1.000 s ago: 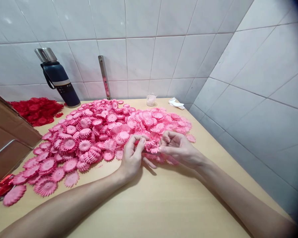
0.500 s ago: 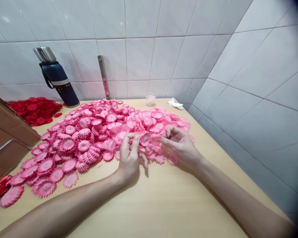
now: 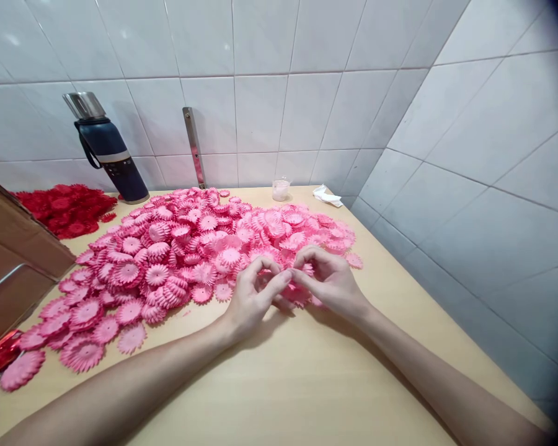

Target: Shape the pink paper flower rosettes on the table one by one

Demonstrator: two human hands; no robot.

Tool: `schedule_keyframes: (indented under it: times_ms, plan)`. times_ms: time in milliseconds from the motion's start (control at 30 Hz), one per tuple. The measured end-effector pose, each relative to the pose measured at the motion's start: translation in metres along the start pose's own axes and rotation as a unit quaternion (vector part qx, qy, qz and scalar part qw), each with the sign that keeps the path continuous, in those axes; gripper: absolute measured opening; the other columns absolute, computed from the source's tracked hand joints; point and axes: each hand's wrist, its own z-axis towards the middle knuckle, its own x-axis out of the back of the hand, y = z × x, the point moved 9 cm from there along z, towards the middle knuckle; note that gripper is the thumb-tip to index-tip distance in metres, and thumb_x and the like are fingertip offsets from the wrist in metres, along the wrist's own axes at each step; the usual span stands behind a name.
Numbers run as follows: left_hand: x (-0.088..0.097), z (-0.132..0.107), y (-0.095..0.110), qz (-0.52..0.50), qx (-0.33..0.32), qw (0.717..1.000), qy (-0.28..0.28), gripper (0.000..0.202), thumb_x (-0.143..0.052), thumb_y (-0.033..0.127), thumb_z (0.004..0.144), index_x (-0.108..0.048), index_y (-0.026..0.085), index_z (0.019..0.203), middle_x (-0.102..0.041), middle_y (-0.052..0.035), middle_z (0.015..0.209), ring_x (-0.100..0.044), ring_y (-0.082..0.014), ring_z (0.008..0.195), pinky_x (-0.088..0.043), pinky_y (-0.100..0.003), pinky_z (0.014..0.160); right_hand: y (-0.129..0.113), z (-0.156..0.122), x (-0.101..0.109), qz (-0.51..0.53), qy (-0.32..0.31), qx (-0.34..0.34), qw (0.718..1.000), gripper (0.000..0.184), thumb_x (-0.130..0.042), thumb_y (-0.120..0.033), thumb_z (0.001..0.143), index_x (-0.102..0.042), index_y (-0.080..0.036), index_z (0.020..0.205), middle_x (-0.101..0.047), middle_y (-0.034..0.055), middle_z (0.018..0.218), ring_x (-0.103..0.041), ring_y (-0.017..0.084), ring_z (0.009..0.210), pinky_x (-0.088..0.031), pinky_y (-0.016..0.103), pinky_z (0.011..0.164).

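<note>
My left hand (image 3: pixel 255 295) and my right hand (image 3: pixel 332 282) meet fingertip to fingertip over the front edge of a large heap of pink scalloped flower pieces (image 3: pixel 207 223). Each is closed in a pinch of thumb and index finger. A bit of a pink flower piece (image 3: pixel 308 269) shows inside the curl of my right fingers, though most of what lies at the fingertips is hidden. What my left fingers pinch cannot be made out. Loose flower pieces (image 3: pixel 131 337) spread toward the left front of the table.
Red flower pieces (image 3: pixel 65 210) lie at the back left, beside a dark blue flask (image 3: pixel 114 158). A cardboard box (image 3: pixel 18 260) and a red shiny wrapper (image 3: pixel 0 356) are at the left. A clear cup (image 3: pixel 281 188) and crumpled white tissue (image 3: pixel 328 196) stand near the tiled wall (image 3: pixel 260 118).
My hands have come together; the left moved right and the right slightly left. The thin pink flower piece seen between them at my right fingertips is now mostly hidden.
</note>
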Motion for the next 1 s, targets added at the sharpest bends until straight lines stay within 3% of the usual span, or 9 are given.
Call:
schedule_keyframes:
  times_ms: [133, 300, 400, 500, 533, 600, 700, 833, 1000]
  plan:
    - [0.009, 0.003, 0.004, 0.032, -0.026, 0.997, 0.059, 0.032, -0.074, 0.027, 0.07, -0.049, 0.017, 0.087, -0.056, 0.0006, 0.084, -0.064, -0.0118, 0.072, -0.057, -0.023, 0.059, 0.008, -0.004, -0.003, 0.031, 0.019, -0.048, 0.998, 0.028, -0.072, -0.025, 0.074, -0.06, -0.021, 0.1, -0.06, 0.002, 0.082, -0.056, 0.014, 0.069, -0.049, 0.029, 0.065]
    - [0.008, 0.003, 0.001, 0.017, -0.001, 0.996, 0.085, 0.023, -0.07, 0.027, 0.073, -0.053, 0.015, 0.083, -0.058, 0.0007, 0.073, -0.063, -0.0126, 0.058, -0.057, -0.027, 0.05, 0.01, -0.005, 0.006, 0.042, 0.091, -0.092, 0.991, 0.017, -0.079, -0.03, 0.066, -0.069, -0.018, 0.073, -0.065, 0.0033, 0.066, -0.059, 0.017, 0.06, -0.049, 0.031, 0.057]
    - [0.016, -0.001, 0.008, 0.008, -0.034, 0.99, 0.138, 0.02, -0.07, 0.025, 0.072, -0.055, 0.016, 0.082, -0.055, 0.0023, 0.072, -0.06, -0.0105, 0.058, -0.055, -0.022, 0.047, 0.011, -0.001, 0.032, 0.079, 0.183, -0.088, 0.976, 0.018, -0.08, -0.031, 0.064, -0.07, -0.018, 0.072, -0.066, 0.0035, 0.067, -0.058, 0.015, 0.057, -0.049, 0.029, 0.052]
    - [0.026, -0.004, 0.013, 0.028, -0.066, 0.98, 0.186, 0.019, -0.07, 0.024, 0.071, -0.056, 0.016, 0.081, -0.053, 0.0029, 0.073, -0.056, -0.0072, 0.058, -0.053, -0.018, 0.051, 0.018, -0.007, 0.075, 0.092, 0.343, -0.07, 0.932, 0.02, -0.082, -0.031, 0.061, -0.07, -0.019, 0.07, -0.064, 0.0009, 0.064, -0.055, 0.013, 0.052, -0.049, 0.027, 0.049]
    - [0.027, -0.003, 0.012, 0.036, -0.066, 0.98, 0.184, 0.02, -0.07, 0.024, 0.072, -0.056, 0.017, 0.083, -0.053, 0.0025, 0.075, -0.056, -0.0072, 0.059, -0.053, -0.018, 0.052, 0.022, -0.007, 0.08, 0.091, 0.352, -0.082, 0.928, 0.021, -0.082, -0.032, 0.061, -0.07, -0.018, 0.071, -0.064, 0.0008, 0.063, -0.055, 0.013, 0.052, -0.049, 0.027, 0.048]
    - [0.027, 0.002, 0.008, 0.041, -0.054, 0.985, 0.157, 0.023, -0.068, 0.028, 0.074, -0.056, 0.018, 0.09, -0.056, 0.0011, 0.081, -0.058, -0.0088, 0.064, -0.054, -0.021, 0.057, 0.03, -0.005, 0.077, 0.085, 0.322, -0.104, 0.937, 0.023, -0.081, -0.034, 0.062, -0.072, -0.018, 0.074, -0.066, 0.0028, 0.066, -0.058, 0.014, 0.054, -0.05, 0.028, 0.048]
    - [0.03, 0.005, 0.008, 0.069, -0.068, 0.984, 0.151, 0.022, -0.067, 0.028, 0.076, -0.057, 0.016, 0.092, -0.058, -0.0014, 0.088, -0.059, -0.009, 0.072, -0.053, -0.02, 0.067, 0.032, -0.001, 0.052, 0.086, 0.232, -0.113, 0.962, 0.025, -0.08, -0.033, 0.064, -0.074, -0.017, 0.082, -0.071, 0.0057, 0.077, -0.065, 0.018, 0.068, -0.054, 0.029, 0.059]
    - [0.029, 0.006, 0.003, 0.047, -0.041, 0.99, 0.129, 0.025, -0.065, 0.029, 0.078, -0.054, 0.018, 0.097, -0.059, -0.0018, 0.088, -0.062, -0.0119, 0.071, -0.054, -0.024, 0.064, 0.026, 0.0, 0.021, 0.108, 0.123, -0.125, 0.979, 0.032, -0.079, -0.033, 0.065, -0.072, -0.017, 0.093, -0.073, 0.0079, 0.09, -0.068, 0.021, 0.083, -0.056, 0.033, 0.071]
    - [0.023, 0.004, 0.009, 0.059, -0.052, 0.991, 0.112, 0.023, -0.068, 0.029, 0.075, -0.055, 0.017, 0.089, -0.058, -0.0005, 0.085, -0.059, -0.0099, 0.065, -0.052, -0.022, 0.058, 0.018, -0.002, 0.014, 0.107, 0.069, -0.143, 0.981, 0.034, -0.08, -0.035, 0.064, -0.068, -0.016, 0.089, -0.072, 0.0056, 0.074, -0.068, 0.02, 0.069, -0.056, 0.031, 0.061]
